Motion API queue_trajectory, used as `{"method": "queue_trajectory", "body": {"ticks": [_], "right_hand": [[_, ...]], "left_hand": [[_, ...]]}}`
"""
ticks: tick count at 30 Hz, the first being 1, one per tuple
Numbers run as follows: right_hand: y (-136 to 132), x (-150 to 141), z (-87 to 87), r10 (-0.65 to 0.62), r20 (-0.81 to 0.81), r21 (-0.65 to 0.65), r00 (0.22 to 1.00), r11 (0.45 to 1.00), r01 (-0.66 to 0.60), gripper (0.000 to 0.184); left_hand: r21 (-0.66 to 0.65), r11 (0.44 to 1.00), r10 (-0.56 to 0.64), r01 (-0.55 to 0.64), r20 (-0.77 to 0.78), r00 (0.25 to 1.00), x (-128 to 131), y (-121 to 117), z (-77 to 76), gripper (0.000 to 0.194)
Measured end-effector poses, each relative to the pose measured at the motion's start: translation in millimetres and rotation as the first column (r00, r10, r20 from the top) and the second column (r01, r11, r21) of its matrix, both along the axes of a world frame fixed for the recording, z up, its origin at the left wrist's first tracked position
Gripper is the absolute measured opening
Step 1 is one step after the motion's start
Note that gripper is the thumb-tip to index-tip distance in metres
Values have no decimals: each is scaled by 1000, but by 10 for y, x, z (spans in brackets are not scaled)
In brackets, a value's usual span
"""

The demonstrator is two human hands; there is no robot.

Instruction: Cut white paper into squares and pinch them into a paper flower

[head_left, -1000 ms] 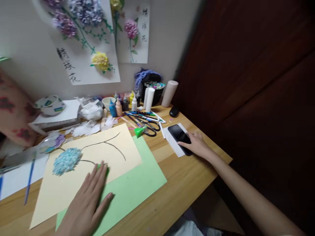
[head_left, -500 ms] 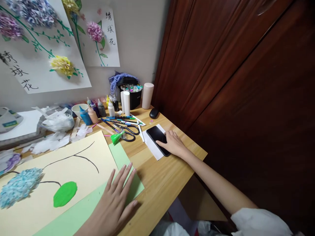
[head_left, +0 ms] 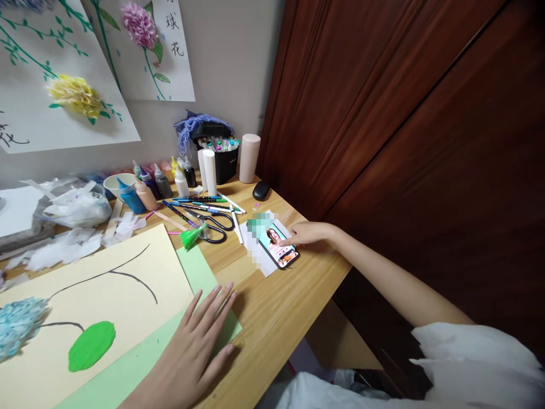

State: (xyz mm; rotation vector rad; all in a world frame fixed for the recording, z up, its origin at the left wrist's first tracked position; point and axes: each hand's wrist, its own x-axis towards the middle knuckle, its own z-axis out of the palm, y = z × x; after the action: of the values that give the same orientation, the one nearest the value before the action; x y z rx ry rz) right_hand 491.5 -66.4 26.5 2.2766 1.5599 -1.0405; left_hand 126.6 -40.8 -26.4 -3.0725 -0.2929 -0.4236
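Note:
My left hand [head_left: 193,341] lies flat, fingers stretched out, on the corner of a green sheet [head_left: 200,272] that sits under a cream sheet [head_left: 106,295]. The cream sheet bears a blue paper flower [head_left: 17,324], black stems and a green leaf [head_left: 91,346]. My right hand [head_left: 307,233] rests at the right edge of a phone [head_left: 277,245] whose screen is lit; a fingertip touches the screen. The phone lies on a white paper [head_left: 258,258] on the wooden desk [head_left: 272,318].
Scissors [head_left: 213,224], several pens [head_left: 204,201], a green brush tip [head_left: 189,237], paint bottles [head_left: 140,193], a marker box [head_left: 219,153], white tubes [head_left: 249,158], a black mouse [head_left: 260,190] and tissue scraps [head_left: 68,238] crowd the desk's back. Flower pictures [head_left: 63,85] hang on the wall. A dark wooden door [head_left: 404,125] stands right.
The view has swung right. My left hand slid off the green leaf to the green sheet's corner. The phone's screen went from dark to lit, and my right hand shifted to its right edge.

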Motion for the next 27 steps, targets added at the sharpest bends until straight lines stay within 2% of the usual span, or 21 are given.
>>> {"method": "queue_trajectory", "body": {"ticks": [4,8,15,21,27], "right_hand": [[27,-37,18,74,86,-27,994,997,-72,62],[26,-95,40,91,126,14,988,996,-93,58],[20,-108,54,79,120,10,990,997,-81,59],[6,-22,16,29,42,-5,999,1000,-29,68],[18,-20,-3,78,47,5,996,997,-78,66]], "left_hand": [[16,1000,-1,0,15,1000,7,-3,-7,67],[9,1000,6,-6,23,1000,10,-10,-12,67],[12,1000,1,-1,35,999,5,-9,-21,66],[-35,999,-5,7,45,999,-5,-10,-26,65],[-75,997,6,-2,43,999,-1,-14,-16,65]]}}
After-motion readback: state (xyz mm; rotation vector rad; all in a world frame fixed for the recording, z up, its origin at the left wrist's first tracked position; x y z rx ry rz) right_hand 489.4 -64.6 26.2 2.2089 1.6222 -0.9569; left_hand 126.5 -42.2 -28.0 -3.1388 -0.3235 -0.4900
